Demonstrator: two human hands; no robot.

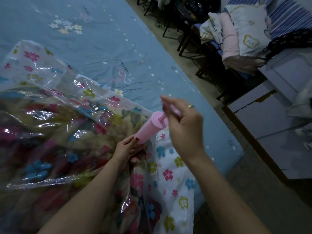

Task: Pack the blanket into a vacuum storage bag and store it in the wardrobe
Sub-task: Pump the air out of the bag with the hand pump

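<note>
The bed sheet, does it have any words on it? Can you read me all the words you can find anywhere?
"SLEEP WELL": printed in dark letters on the blue bed sheet, above the bow drawing; it looks turned around from here.
Lines of tiny print along the sheet's right side: too small and blurred to read.
Vacuum storage bag, pink pump: no words visible.

Left hand (128, 147), right hand (181, 127) clenched

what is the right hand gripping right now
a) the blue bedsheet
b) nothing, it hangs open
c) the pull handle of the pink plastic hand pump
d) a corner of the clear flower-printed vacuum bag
c: the right hand curls round the handle of the pink plastic hand pump, drawn a little out of the cylinder, while the left hand holds the pump's base against the clear flower-printed vacuum bag.
</note>
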